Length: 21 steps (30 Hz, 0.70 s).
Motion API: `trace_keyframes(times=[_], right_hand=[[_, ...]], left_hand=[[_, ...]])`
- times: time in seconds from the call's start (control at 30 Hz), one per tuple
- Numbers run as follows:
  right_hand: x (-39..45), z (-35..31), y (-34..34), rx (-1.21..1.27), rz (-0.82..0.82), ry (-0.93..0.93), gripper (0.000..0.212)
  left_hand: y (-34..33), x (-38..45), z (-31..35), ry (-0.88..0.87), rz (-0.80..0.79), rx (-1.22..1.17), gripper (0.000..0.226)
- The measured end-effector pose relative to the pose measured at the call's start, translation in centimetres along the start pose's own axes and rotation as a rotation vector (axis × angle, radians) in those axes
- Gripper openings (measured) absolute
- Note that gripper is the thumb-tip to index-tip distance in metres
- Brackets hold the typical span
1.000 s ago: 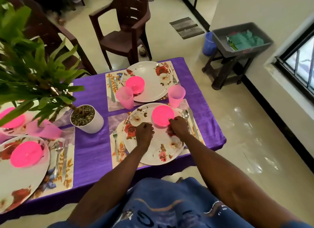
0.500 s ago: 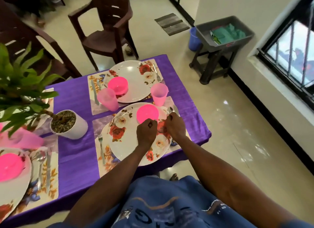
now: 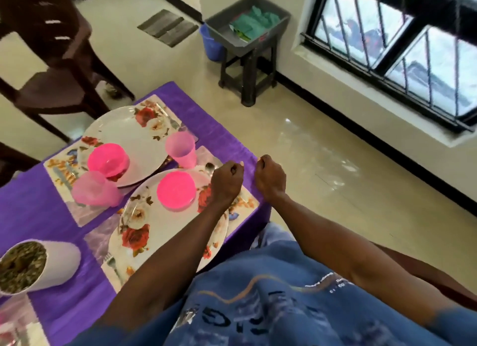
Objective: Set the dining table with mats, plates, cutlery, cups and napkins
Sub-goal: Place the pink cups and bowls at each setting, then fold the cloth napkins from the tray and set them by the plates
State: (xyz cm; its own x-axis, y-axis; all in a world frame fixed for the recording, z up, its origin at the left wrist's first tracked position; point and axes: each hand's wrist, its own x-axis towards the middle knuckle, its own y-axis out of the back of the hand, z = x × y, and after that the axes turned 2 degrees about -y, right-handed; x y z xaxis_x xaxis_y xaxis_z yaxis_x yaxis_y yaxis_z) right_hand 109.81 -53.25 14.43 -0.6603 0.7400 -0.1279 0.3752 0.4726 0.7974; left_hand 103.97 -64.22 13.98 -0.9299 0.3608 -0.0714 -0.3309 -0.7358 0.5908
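A purple cloth (image 3: 38, 211) covers the table. The near floral plate (image 3: 134, 239) lies on a floral mat (image 3: 247, 203) and carries an upturned pink bowl (image 3: 176, 190). A fork (image 3: 112, 264) lies left of it, and a spoon (image 3: 209, 167) shows by its far right rim. My left hand (image 3: 227, 180) hovers over the plate's right edge with fingers curled, and nothing shows in it. My right hand (image 3: 269, 177) is a fist above the table's right edge, also holding nothing visible. Behind stand a second plate (image 3: 124, 131), a pink bowl (image 3: 107, 159) and two pink cups (image 3: 180, 149) (image 3: 94, 189).
A white plant pot (image 3: 51, 263) stands at the near left. A dark brown chair (image 3: 51, 87) is beyond the table. By the wall, a grey bin (image 3: 278, 20) with green cloths (image 3: 254, 22) sits on a dark stool, with a blue bucket (image 3: 213, 46) behind it.
Both hands have left the near plate's middle and moved right toward the table edge. The view has swung right, toward the window.
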Motion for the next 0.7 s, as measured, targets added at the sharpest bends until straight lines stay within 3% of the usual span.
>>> trace_keyframes(times=[0.33,0.7], right_hand=[[11.6,3.6,2.5,0.024,0.008,-0.044,0.028],[32.1,9.0,10.5,-0.087,-0.219,0.022,0.024]], left_hand=[[-7.4,8.9,4.8,-0.003,-0.006,0.069,0.028],[-20.8,22.8,13.3,0.091,-0.105,0.237,0.031]])
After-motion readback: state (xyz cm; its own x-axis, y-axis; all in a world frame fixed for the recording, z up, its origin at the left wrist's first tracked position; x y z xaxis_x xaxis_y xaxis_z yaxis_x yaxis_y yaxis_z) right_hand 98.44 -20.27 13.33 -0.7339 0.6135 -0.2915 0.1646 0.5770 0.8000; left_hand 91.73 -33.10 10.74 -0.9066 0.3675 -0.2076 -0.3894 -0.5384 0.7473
